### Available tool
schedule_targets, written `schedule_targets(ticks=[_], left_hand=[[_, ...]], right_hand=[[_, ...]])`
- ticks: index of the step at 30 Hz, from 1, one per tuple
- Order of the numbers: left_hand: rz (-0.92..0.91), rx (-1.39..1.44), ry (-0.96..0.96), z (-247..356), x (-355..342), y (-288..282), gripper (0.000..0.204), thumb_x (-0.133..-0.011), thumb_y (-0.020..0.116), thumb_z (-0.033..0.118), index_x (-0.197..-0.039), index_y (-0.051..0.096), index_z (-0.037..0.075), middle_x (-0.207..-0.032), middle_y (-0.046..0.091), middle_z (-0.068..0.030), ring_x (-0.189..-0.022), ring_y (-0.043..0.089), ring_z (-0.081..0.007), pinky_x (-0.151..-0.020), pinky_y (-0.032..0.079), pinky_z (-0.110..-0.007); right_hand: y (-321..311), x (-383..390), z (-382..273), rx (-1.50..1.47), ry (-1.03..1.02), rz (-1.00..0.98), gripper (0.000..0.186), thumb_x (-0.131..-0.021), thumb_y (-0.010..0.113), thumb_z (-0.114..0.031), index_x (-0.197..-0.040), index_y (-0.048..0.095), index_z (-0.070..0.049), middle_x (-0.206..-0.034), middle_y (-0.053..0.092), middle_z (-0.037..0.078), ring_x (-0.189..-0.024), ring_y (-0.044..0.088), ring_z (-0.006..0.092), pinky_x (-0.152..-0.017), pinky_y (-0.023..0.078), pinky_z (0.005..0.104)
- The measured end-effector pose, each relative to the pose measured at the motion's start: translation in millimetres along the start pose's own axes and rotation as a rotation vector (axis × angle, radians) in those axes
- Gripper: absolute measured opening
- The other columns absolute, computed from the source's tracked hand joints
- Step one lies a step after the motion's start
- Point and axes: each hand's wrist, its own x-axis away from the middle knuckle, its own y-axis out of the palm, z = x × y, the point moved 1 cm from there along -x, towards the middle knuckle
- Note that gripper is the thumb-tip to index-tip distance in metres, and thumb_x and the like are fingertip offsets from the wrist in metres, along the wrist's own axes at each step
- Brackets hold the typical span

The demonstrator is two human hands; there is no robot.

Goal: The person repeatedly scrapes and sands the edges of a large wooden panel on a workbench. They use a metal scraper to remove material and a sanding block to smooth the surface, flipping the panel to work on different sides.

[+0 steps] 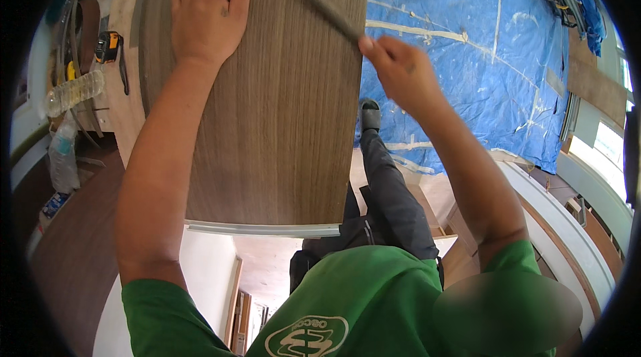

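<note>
A brown wood-grain panel (pixel 267 137) stretches away in front of me, with a pale strip (pixel 264 229) along its near edge. My left hand (pixel 208 23) lies flat on the far left part of the panel, fingers stretched and thumb apart. At the panel's right edge, my right hand (pixel 404 70) is closed round one end of a dark, slim stick-like tool (pixel 330 13). The tool slants up and left over the panel and ends in a pale tip. Whether that tip touches the surface, I cannot tell.
Blue sheeting (pixel 461 57) with pale tape lines covers the floor on the right. To the left are a black and orange tool (pixel 108 47) and a clear plastic bottle (pixel 75 92). My foot in a grey slipper (pixel 370 117) stands beside the panel's right edge.
</note>
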Motion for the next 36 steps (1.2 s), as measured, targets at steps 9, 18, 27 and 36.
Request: schedule_targets(ticks=[9, 18, 27, 36], left_hand=[[-0.010, -0.023, 0.001, 0.5, 2.2, 3.3, 0.063, -0.108, 0.036, 0.058, -0.154, 0.048, 0.016, -0.163, 0.043, -0.0076, -0.154, 0.031, -0.0278, -0.128, 0.019, -0.049], [-0.019, -0.009, -0.023, -1.7, 3.8, -2.1, 0.062, -0.108, 0.037, 0.058, -0.153, 0.049, 0.016, -0.162, 0.043, -0.0079, -0.154, 0.032, -0.0279, -0.128, 0.019, -0.049], [-0.030, -0.019, -0.014, -0.1, 1.6, -0.5, 0.064, -0.108, 0.035, 0.058, -0.154, 0.047, 0.017, -0.163, 0.042, -0.0064, -0.154, 0.031, -0.0264, -0.128, 0.019, -0.049], [-0.014, -0.020, -0.008, 1.0, 1.8, 3.2, 0.063, -0.108, 0.035, 0.058, -0.154, 0.048, 0.016, -0.163, 0.042, -0.0074, -0.154, 0.032, -0.0270, -0.128, 0.019, -0.049]], right_hand=[[-0.7, -4.6, 18.1, -0.037, 0.021, 0.047, 0.057, -0.104, 0.056, -0.051, -0.080, 0.061, 0.001, -0.063, 0.049, 0.011, -0.060, 0.048, 0.0184, -0.058, 0.043, 0.0385], [0.6, 77.5, 45.0, -0.048, 0.088, -0.016, 0.050, -0.105, 0.059, -0.043, -0.082, 0.064, 0.000, -0.064, 0.054, 0.012, -0.061, 0.051, 0.0175, -0.059, 0.044, 0.0396], [-2.7, 11.0, 10.1, -0.034, 0.102, 0.001, 0.055, -0.103, 0.059, -0.049, -0.086, 0.067, 0.002, -0.065, 0.055, 0.012, -0.062, 0.050, 0.0178, -0.059, 0.044, 0.0384], [-2.4, -29.9, 1.8, -0.027, -0.030, 0.077, 0.060, -0.103, 0.055, -0.054, -0.086, 0.065, 0.002, -0.069, 0.058, 0.020, -0.064, 0.057, 0.0308, -0.064, 0.048, 0.0443]])
